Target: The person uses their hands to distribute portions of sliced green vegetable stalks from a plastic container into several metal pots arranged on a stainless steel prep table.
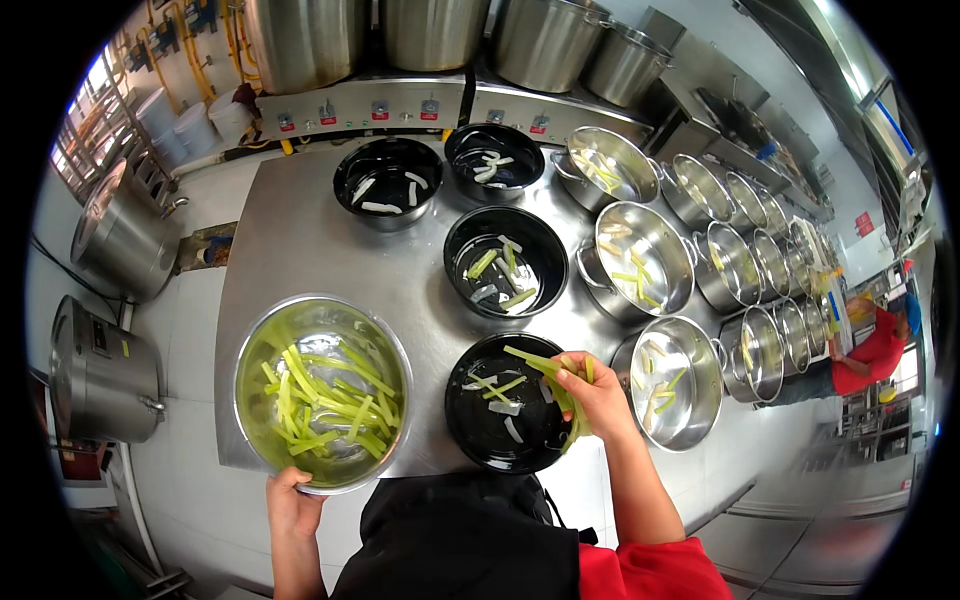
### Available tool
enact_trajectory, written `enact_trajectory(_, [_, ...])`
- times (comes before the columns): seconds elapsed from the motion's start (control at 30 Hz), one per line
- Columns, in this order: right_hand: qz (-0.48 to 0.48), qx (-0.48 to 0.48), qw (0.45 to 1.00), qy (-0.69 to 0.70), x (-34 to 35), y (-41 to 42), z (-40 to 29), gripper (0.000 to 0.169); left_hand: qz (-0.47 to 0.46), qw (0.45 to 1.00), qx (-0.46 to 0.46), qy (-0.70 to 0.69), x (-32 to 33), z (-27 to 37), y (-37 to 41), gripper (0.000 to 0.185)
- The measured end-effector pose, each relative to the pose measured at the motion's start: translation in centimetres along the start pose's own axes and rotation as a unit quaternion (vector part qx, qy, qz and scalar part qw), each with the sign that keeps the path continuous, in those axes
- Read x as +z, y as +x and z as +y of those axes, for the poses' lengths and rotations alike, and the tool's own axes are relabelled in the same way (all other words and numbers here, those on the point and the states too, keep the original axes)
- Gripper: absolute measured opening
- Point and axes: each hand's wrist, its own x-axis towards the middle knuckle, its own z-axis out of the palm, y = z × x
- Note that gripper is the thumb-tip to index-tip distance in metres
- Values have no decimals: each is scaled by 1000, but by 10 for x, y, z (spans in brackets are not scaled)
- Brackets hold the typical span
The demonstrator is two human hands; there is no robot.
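My left hand (294, 499) grips the near rim of a steel mixing bowl (251, 442), which holds many cut celery sticks (322, 397). My right hand (589, 394) holds a bunch of celery sticks (551, 365) over the right side of the nearest black bowl (480, 442). In that black bowl lie a few green sticks and several pale, whitish pieces. A second black bowl (461, 285) just beyond it holds green and pale pieces. Two farther black bowls (349, 206) (465, 180) hold only pale pieces.
Right of the black bowls stand rows of two-handled steel pots (675, 442), several with green and pale pieces inside. Large stockpots (307, 45) sit on a stove behind the steel table (277, 225). At the far right, a person in red (874, 349) leans over the far end.
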Motion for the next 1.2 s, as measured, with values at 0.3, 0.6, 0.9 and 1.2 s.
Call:
enact_trajectory(0.3, [35, 3, 993, -109, -8, 0, 4, 18, -27, 999, -11, -18, 17, 5, 6, 56])
enact_trajectory(0.6, [-7, -15, 980, -198, -24, 10, 21, 24, -35, 999, 8, 14, 26, 5, 5, 54])
enact_trajectory(0.9, [-4, 50, 997, -53, -13, 18, 0, 25, -33, 999, -7, 5, 30, 8, 10, 55])
enact_trajectory(1.2, [-90, 57, 951, 291, 9, 108, -70, 19, -22, 999, -6, -29, 20, 1, 31, 61])
